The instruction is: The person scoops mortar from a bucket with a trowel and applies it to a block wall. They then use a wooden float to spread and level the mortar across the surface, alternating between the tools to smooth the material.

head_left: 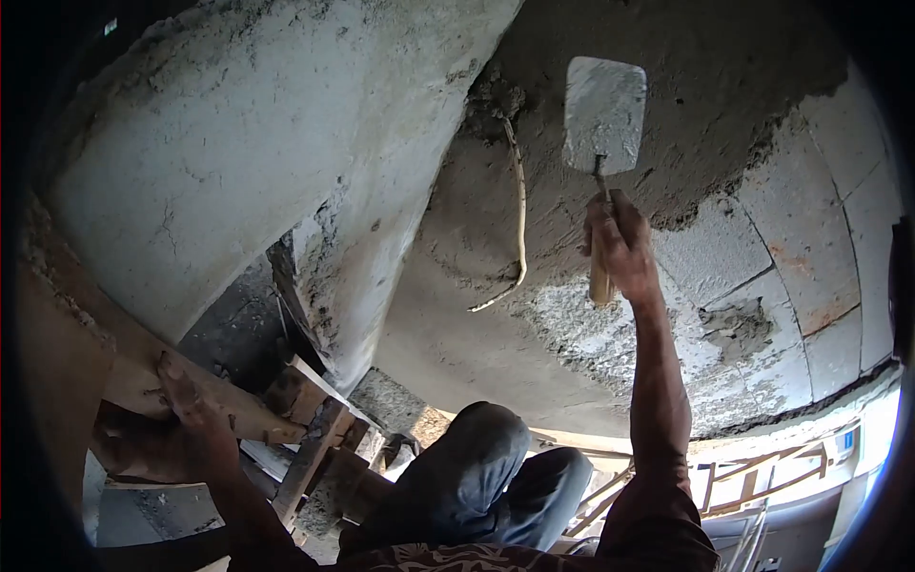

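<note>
My right hand [621, 246] is wrapped around the wooden handle of a plastering trowel [604, 112]. The trowel's flat rectangular blade, smeared with grey, lies over the wet mortar [705, 57] on the wall. A thin pale cable [520, 214] sticks out of a rough hole in the mortar, left of the trowel, and bends downward. Down at the left, my left hand [186, 434] is next to a wooden beam [143, 381], with its fingers apart and nothing visible in it. Whether the palm presses on the wood is hard to see in the shadow.
Bare pale blocks [810, 224] show at the right, beyond the mortar's ragged edge. A sloping concrete slab [219, 124] fills the upper left. Timber pieces [319, 434] stand beside my bent knees [467, 458]. More wooden framing [762, 477] shows at lower right.
</note>
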Action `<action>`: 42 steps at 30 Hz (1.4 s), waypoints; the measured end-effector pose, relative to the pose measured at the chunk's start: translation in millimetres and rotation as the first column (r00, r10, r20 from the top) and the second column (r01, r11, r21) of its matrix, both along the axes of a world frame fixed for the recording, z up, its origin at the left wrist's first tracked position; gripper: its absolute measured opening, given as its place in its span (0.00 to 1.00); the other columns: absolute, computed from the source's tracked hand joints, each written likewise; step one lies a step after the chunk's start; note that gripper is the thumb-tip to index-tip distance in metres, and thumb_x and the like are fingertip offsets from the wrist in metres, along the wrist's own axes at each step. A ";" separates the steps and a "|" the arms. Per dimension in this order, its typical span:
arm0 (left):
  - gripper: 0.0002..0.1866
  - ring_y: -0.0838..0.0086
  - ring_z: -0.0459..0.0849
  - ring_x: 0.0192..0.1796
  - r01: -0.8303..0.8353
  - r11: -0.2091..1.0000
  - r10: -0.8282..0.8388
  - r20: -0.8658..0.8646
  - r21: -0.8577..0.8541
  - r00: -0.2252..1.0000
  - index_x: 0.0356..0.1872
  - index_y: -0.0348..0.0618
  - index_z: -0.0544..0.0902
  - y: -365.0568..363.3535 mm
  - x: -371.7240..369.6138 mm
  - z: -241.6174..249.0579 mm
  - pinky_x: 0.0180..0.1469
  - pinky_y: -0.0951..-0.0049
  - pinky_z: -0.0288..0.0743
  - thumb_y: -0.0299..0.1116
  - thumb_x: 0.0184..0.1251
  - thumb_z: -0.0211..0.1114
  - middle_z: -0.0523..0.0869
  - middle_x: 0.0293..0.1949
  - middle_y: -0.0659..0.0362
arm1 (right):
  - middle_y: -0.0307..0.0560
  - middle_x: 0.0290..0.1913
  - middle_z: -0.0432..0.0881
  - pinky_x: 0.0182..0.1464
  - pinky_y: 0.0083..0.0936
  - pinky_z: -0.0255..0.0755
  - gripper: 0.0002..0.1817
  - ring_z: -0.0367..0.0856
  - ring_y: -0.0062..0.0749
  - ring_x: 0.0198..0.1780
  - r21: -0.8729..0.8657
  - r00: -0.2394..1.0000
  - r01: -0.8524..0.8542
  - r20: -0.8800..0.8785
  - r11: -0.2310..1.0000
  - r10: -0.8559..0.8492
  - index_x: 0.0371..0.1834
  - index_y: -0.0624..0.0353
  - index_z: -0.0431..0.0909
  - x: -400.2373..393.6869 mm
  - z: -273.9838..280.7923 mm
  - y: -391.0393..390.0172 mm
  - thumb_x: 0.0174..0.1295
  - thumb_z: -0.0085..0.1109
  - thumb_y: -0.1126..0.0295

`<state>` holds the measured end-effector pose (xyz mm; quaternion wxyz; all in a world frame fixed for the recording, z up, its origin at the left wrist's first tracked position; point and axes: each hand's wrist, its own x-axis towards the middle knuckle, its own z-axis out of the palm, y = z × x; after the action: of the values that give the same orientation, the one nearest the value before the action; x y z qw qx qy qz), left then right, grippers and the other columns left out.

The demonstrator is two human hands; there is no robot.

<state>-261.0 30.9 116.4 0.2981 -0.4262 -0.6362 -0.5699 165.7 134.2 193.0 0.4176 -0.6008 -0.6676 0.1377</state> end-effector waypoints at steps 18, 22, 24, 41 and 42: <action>0.42 0.57 0.63 0.67 0.184 0.983 -0.182 0.076 -0.023 0.980 0.72 0.33 0.61 -8.1 -8.1 -5.5 0.65 0.56 0.67 0.47 0.64 0.69 0.61 0.63 0.41 | 0.69 0.38 0.83 0.44 0.52 0.77 0.26 0.83 0.67 0.42 0.074 0.691 0.474 0.586 0.877 -0.423 0.38 0.69 0.77 10.1 -18.1 56.7 0.71 0.38 0.54; 0.42 0.55 0.61 0.67 0.257 0.965 -0.262 0.216 0.053 0.940 0.72 0.35 0.62 -7.2 -3.3 -10.0 0.65 0.54 0.65 0.48 0.64 0.69 0.62 0.63 0.41 | 0.64 0.32 0.84 0.38 0.51 0.77 0.23 0.84 0.60 0.35 0.357 0.644 0.400 0.546 0.844 -0.536 0.40 0.66 0.75 15.6 -23.8 44.2 0.73 0.37 0.55; 0.41 0.54 0.60 0.67 0.330 0.937 -0.348 0.288 0.111 0.892 0.72 0.36 0.63 -4.3 2.0 -9.0 0.66 0.53 0.63 0.48 0.64 0.68 0.62 0.63 0.41 | 0.65 0.34 0.83 0.42 0.55 0.73 0.18 0.82 0.64 0.38 0.168 0.690 0.452 0.557 0.876 -0.463 0.46 0.60 0.73 -18.4 -6.5 43.0 0.72 0.41 0.56; 0.42 0.59 0.71 0.63 0.399 0.906 -0.421 0.211 0.138 0.882 0.67 0.28 0.64 1.3 -7.8 -4.0 0.65 0.59 0.70 0.40 0.57 0.75 0.66 0.63 0.45 | 0.60 0.41 0.85 0.47 0.45 0.79 0.29 0.85 0.48 0.44 0.207 0.647 0.532 0.525 0.821 -0.552 0.43 0.58 0.84 18.4 35.0 68.3 0.73 0.32 0.51; 0.44 0.61 0.74 0.61 0.441 0.871 -0.488 0.274 0.216 0.829 0.67 0.27 0.63 1.5 0.4 3.6 0.64 0.61 0.72 0.40 0.56 0.77 0.67 0.63 0.46 | 0.47 0.25 0.80 0.23 0.34 0.73 0.25 0.77 0.30 0.25 0.216 0.708 0.355 0.573 0.910 -0.412 0.34 0.54 0.82 82.6 17.9 72.6 0.75 0.36 0.52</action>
<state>-260.6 32.4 120.0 0.0729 -0.4476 -0.5103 -0.7307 248.3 206.8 210.9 0.2268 -0.7189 -0.6313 -0.1821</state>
